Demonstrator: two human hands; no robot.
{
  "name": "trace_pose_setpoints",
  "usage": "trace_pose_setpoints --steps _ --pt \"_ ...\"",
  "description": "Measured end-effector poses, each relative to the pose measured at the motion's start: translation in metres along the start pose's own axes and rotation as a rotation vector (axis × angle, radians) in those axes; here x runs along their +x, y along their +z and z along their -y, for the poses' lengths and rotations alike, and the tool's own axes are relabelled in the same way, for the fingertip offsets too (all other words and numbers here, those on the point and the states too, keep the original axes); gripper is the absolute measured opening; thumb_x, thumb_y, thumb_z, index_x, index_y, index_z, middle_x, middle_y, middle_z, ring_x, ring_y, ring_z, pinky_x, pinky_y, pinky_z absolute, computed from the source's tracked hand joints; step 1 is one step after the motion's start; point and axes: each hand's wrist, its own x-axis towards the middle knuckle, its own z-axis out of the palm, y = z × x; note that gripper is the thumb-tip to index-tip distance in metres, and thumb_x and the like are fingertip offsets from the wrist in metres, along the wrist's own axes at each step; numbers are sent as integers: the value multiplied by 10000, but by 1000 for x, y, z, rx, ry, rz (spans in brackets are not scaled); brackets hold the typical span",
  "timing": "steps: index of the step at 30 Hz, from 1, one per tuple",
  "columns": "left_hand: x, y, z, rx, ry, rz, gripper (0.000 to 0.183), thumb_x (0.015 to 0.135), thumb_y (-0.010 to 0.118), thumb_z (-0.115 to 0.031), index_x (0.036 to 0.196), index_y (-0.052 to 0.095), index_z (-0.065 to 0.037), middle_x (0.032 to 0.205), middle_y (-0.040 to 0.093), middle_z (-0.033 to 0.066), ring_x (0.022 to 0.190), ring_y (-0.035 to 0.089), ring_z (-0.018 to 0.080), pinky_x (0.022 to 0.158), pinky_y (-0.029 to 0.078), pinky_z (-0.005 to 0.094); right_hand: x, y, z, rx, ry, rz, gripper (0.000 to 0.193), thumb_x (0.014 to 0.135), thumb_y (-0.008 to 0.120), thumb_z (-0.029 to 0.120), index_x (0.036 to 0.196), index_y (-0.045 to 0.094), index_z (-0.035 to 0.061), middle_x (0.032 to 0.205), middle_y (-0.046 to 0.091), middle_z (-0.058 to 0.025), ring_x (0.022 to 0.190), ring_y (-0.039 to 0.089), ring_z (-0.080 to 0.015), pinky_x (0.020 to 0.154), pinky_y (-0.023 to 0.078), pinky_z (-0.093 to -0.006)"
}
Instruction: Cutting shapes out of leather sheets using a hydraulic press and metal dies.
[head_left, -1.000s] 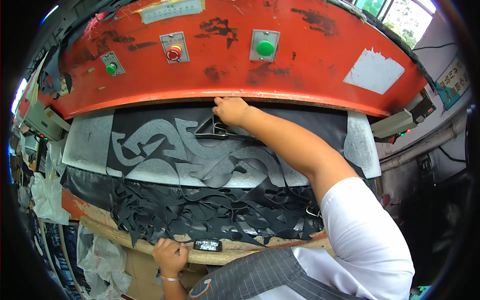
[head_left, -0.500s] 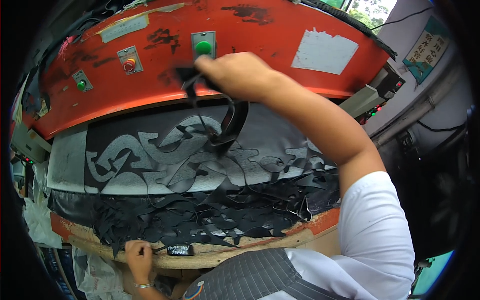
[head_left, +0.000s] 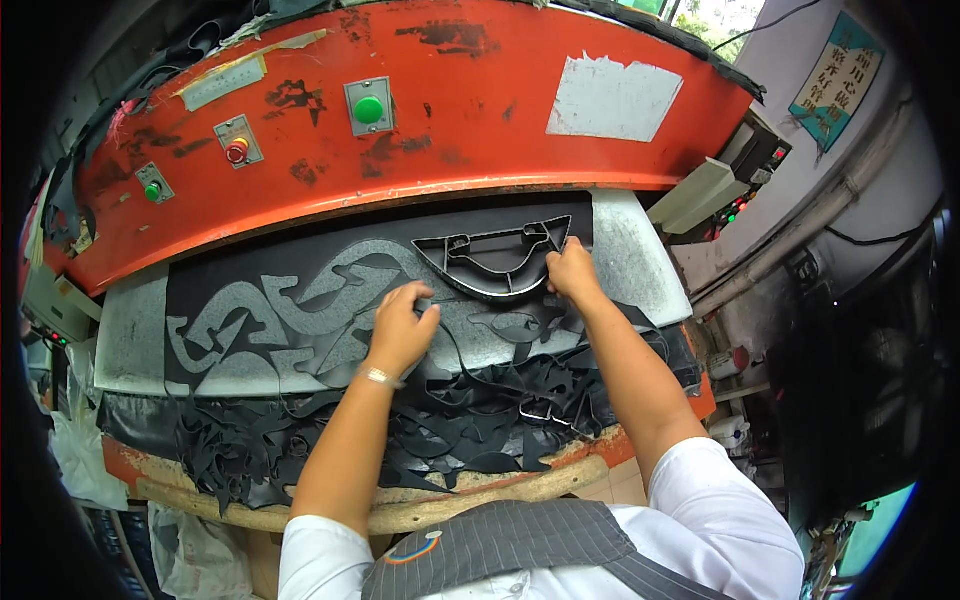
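A black metal cutting die [head_left: 512,284] with a curved outline rests on a dark sheet of material [head_left: 300,225]. At its right end, my right hand [head_left: 572,270] is closed on the frame. My left hand [head_left: 403,325] is open just left of the die, with thumb and fingers apart and nothing in them. It hovers over the cut part of the sheet, where curved openings reveal the grey-white board [head_left: 135,335] below. A tangle of dark offcuts [head_left: 240,440] lies along the near side.
An orange machine beam [head_left: 290,185] spans the far side, with a large green button [head_left: 368,110] and a red knob [head_left: 237,150]. A worn wooden rail [head_left: 480,497] runs along the front edge. At the right stands a control box [head_left: 757,150].
My right hand has come down from near the green button, and the die now lies on the sheet's right part. My left hand has left the front rail for the sheet.
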Motion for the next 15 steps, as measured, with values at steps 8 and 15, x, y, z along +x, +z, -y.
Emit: trace_pose_setpoints --steps 8,15 --pt "25 67 5 189 -93 71 339 784 630 -220 1093 564 -100 1395 481 174 1367 346 310 1115 175 482 24 12 -29 39 70 -29 315 857 507 143 1060 491 -97 670 647 -198 480 631 -276 477 515 -383" --pt "26 62 10 245 -74 102 381 784 618 -216 1143 546 -109 1441 439 174 1403 293 303 1137 131 477 3 6 -57 -337 -515 -47 639 734 754 443 1217 522 95 1270 479 -306 1241 419 -390 1009 342 -479"
